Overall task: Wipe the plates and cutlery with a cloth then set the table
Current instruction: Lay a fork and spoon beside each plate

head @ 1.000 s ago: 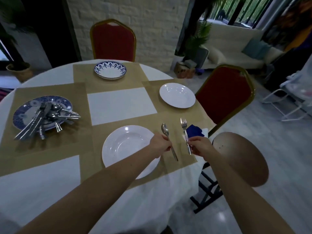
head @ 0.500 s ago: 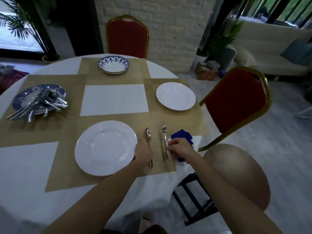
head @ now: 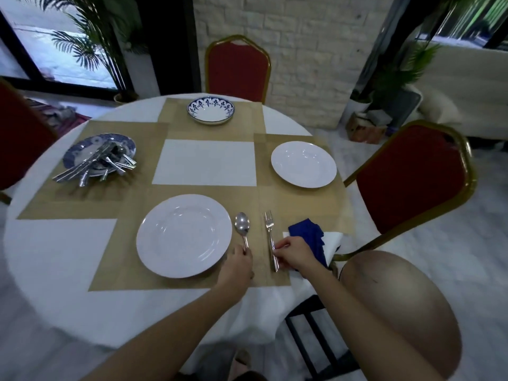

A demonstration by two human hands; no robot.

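We have one wide-angle head view, looking forward and down from close above the round table (head: 57, 259) near its edge.

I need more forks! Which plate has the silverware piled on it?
The blue patterned plate on the left; cutlery is heaped on it. The near white plate, right white plate and far blue-rimmed bowl hold nothing.
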